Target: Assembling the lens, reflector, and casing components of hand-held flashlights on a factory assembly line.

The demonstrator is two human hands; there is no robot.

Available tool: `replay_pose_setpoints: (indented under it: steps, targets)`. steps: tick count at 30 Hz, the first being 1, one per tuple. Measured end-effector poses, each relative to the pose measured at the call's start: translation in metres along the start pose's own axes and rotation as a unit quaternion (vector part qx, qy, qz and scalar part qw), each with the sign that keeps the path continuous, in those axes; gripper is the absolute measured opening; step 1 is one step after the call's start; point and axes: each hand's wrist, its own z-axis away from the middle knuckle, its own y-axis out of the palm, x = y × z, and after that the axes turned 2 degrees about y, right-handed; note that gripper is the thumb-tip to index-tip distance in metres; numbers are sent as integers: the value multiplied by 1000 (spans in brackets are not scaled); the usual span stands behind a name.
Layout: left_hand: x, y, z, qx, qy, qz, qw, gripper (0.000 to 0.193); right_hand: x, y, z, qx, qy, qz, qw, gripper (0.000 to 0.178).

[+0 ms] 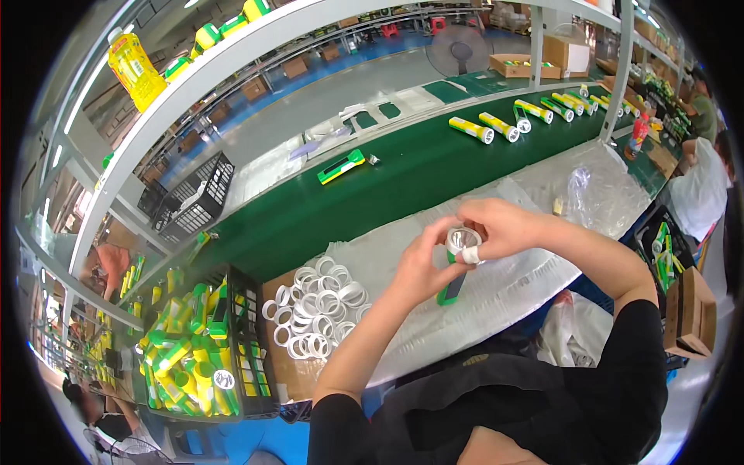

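Note:
Both of my hands close around the head of a flashlight (452, 291), whose green body points down toward me. Its shiny round reflector (463, 239) faces up between my fingers. My left hand (425, 262) grips the head from the left side. From the right, my right hand (496, 226) curls its fingers over the rim, and a white wrap covers its thumb tip. To the left of my left forearm lies a pile of white rings (319, 304) on brown cardboard. Whether a ring sits on the flashlight head is hidden by my fingers.
A black crate (252, 349) of green and yellow flashlight bodies stands at the left. Across the green conveyor belt (403, 174) lie a green flashlight (341, 167) and a row of yellow and green ones (498, 126). A metal shelf frame (209, 58) arches overhead. Other people work at both sides.

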Motion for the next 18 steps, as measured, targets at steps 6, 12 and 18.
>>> replay_pose_setpoints:
  steps: [6,12,18]
  targets:
    - [-1,-17,12,264,-259,375,850,81,23,-12,21,-84,-89,-66,990,38]
    - [68,7,-29,162,-205,-87,961,69,-65,74,-34,-163,118,-9,980,29]
    - [178,-19,-81,187,-154,-163,956,79,-150,98,-112,-259,199,-58,944,25]
